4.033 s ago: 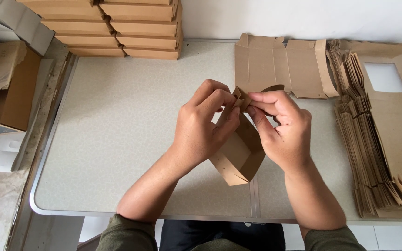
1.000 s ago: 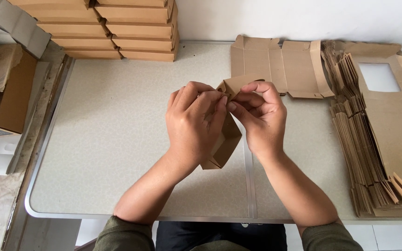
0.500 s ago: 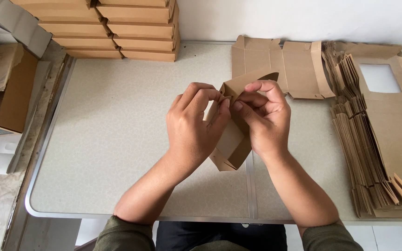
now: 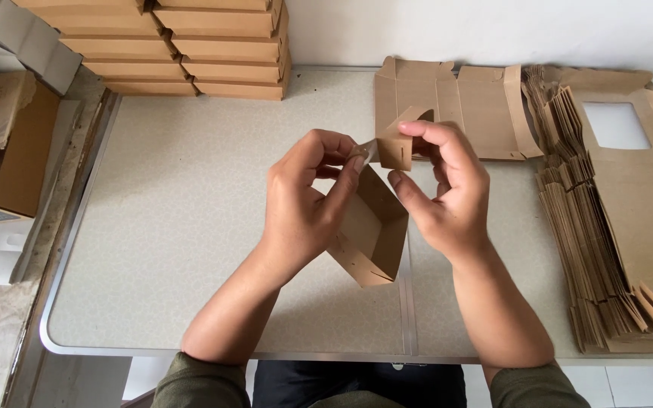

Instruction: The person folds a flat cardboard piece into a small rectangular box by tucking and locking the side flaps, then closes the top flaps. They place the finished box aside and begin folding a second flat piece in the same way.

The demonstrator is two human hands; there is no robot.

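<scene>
Both hands hold a half-folded brown cardboard box (image 4: 376,230) above the middle of a speckled table (image 4: 183,219). My left hand (image 4: 304,204) grips the box's left wall, thumb and fingertips pinching at its top corner. My right hand (image 4: 444,189) pinches an upright end flap (image 4: 398,143) at the box's far end between forefinger and thumb. The box's open side faces me, tilted, with its near corner low.
Flat box blanks (image 4: 447,102) lie at the back of the table. A thick pile of flat window blanks (image 4: 614,219) fills the right side. Stacked folded boxes (image 4: 183,49) stand at the back left. An open carton (image 4: 5,143) sits off the table's left edge.
The hands have drawn apart a little, and the box has opened up. My right hand now lifts the end flap upright, where before both hands pressed close over the box's top.
</scene>
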